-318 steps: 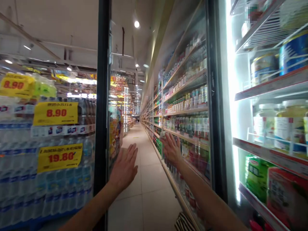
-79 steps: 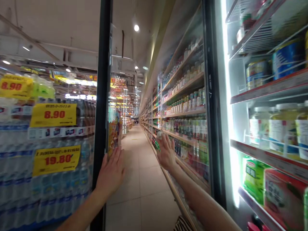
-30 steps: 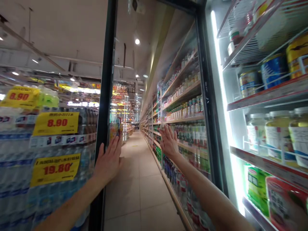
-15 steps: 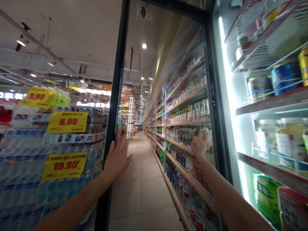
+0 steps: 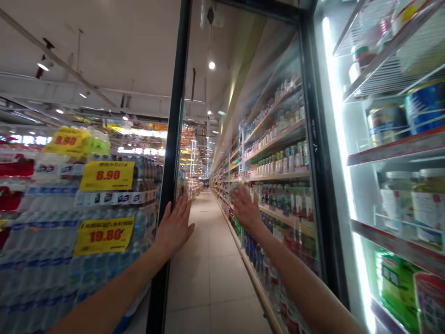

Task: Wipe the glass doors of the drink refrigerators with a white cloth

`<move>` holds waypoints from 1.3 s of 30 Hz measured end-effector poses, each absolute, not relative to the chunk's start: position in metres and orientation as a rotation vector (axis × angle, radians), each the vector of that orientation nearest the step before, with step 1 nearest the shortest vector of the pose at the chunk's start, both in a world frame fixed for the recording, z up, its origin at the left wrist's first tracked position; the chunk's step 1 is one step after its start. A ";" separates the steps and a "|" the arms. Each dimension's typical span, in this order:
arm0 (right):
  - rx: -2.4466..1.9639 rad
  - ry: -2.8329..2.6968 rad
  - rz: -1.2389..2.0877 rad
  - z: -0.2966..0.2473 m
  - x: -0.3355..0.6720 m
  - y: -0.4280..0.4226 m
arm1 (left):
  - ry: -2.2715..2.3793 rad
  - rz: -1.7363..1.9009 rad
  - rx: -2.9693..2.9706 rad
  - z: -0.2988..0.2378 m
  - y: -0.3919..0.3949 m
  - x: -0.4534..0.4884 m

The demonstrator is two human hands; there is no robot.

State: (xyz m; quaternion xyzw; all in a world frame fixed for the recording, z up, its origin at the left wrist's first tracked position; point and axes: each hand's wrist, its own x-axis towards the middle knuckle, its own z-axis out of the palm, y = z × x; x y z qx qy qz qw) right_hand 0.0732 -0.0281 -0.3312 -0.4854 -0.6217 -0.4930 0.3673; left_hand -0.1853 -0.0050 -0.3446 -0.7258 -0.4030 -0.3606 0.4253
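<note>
A glass door [image 5: 215, 278] with a black frame [image 5: 175, 116] stands swung out in front of me. My left hand [image 5: 174, 225] lies flat by the frame's left side, fingers stretched out and thumb apart, touching the door and holding nothing. Near the middle of the pane, my right hand [image 5: 247, 208] presses a small pale cloth [image 5: 237, 189] to the glass. Only a blurred bit of the cloth shows past the fingertips; the palm hides the rest.
On the right, a lit cooler has shelves [image 5: 392, 150] of cans [image 5: 385, 123], bottles [image 5: 396, 199] and green packs [image 5: 396, 283]. To the left rise stacked water bottles [image 5: 38, 278] with yellow price signs [image 5: 104, 235]. A tiled aisle [image 5: 194, 232] shows through the glass.
My right hand has swept left across the glass with the cloth, from near the right frame to the middle. The left hand stays on the door. The view has turned slightly left.
</note>
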 end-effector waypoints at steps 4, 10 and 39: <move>-1.503 -1.028 -1.016 -0.305 0.128 -0.039 | -1.015 -0.924 -1.831 -0.347 -0.005 -0.186; -1.416 -0.964 -0.973 -0.295 0.103 -0.025 | -1.018 -0.911 -1.857 -0.357 -0.006 -0.189; -1.323 -1.125 -1.043 -0.303 0.080 -0.018 | -0.989 -0.912 -1.792 -0.343 0.001 -0.182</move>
